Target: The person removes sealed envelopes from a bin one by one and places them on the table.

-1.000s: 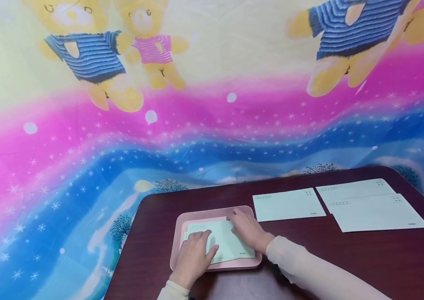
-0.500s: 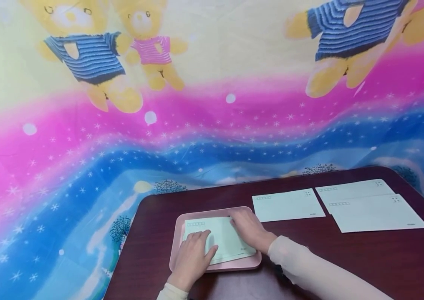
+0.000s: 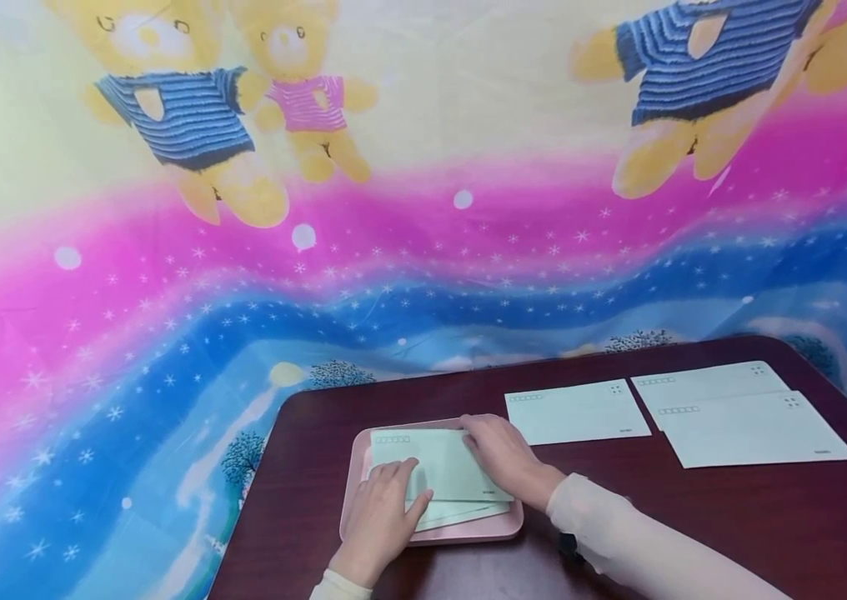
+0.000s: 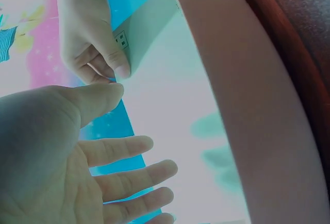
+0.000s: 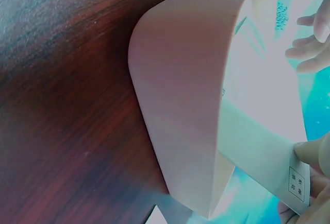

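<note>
In the head view, several pale green envelopes lie stacked in a pink tray [image 3: 468,532]. My right hand [image 3: 502,454] pinches the top envelope [image 3: 446,467] by its stamp-box corner, with the thumb over it in the right wrist view. That envelope is raised at an angle off a lower envelope [image 3: 461,510], whose near edge shows below it. My left hand [image 3: 378,521] is over the left side of the stack, fingers straight and spread. In the left wrist view, shadows of fingers fall on the envelope [image 4: 165,95]; whether the left hand touches it I cannot tell.
On the dark wooden table [image 3: 296,467], a single envelope [image 3: 577,417] lies right of the tray. Two overlapping envelopes, the front one [image 3: 757,433] uppermost, lie farther right. A printed bear curtain [image 3: 431,250] hangs behind the table's far edge.
The top envelope has risen and shifted toward the tray's far side, uncovering more of the envelope below. My right hand moved slightly right with it. My left hand stayed nearly in place.
</note>
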`<state>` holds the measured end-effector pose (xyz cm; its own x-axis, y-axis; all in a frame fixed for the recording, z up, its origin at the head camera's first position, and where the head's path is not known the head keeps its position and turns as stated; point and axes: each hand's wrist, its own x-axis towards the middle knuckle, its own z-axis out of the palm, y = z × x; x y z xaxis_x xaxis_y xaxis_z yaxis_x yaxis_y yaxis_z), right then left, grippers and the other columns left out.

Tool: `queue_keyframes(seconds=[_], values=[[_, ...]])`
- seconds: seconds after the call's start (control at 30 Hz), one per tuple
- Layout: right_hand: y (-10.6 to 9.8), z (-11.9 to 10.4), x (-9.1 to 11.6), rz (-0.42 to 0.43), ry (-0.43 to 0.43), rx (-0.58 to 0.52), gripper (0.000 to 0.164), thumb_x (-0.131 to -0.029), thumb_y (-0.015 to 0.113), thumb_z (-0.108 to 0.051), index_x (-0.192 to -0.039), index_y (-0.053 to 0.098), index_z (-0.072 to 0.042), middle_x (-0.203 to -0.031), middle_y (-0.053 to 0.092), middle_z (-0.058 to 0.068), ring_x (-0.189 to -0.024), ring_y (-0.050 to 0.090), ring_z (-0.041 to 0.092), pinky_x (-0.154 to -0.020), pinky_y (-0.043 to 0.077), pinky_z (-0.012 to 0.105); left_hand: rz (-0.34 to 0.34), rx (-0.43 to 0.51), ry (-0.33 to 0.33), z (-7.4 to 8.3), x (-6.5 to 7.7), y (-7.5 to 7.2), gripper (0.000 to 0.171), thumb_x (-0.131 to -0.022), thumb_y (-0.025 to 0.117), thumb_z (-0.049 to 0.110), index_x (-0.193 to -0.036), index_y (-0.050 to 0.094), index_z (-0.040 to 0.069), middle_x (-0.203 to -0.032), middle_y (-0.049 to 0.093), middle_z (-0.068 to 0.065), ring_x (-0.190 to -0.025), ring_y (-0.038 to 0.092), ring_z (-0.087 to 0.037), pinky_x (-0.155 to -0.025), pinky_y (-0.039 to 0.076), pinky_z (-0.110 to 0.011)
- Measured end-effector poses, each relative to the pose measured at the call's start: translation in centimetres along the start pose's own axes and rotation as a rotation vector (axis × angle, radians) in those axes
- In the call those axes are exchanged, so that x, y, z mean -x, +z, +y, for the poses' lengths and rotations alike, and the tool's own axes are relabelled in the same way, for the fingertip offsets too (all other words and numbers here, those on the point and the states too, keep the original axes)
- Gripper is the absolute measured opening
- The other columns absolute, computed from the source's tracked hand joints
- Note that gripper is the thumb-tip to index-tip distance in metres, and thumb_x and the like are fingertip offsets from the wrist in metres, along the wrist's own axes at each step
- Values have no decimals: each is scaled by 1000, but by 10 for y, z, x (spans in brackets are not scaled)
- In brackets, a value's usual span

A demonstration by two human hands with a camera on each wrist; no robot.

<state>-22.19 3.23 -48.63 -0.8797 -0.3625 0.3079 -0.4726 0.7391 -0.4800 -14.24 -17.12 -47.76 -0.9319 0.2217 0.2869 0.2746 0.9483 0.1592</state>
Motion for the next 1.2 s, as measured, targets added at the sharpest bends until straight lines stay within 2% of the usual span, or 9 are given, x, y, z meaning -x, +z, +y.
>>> queue_keyframes(seconds=[0.13,0.6,1.2], values=[[-5,-2,1,3,2,0,16,-95,68,-9,-111,71,-13,-99,75,1,-91,70,20,-78,57,38,11,-3,8,2,-1,-4,46,-91,71,39,-127,66,12,-118,72,-6,-112,65,-25,-85,54,-45],[-19,-2,4,32,12,-37,19,-96,68,-9,-113,72,-16,-103,76,-1,-92,69,16,-79,56,36,12,10,-7,4,-4,-11,45,-92,71,39,-128,67,11,-120,72,-6,-112,65,-25,-88,53,-45],[-33,-6,3,61,47,-85,18,-96,67,-8,-113,72,-14,-104,75,-1,-94,67,16,-83,55,37,55,8,25,6,-5,-17,45,-92,71,38,-128,66,12,-119,72,-5,-111,65,-25,-88,53,-43]])
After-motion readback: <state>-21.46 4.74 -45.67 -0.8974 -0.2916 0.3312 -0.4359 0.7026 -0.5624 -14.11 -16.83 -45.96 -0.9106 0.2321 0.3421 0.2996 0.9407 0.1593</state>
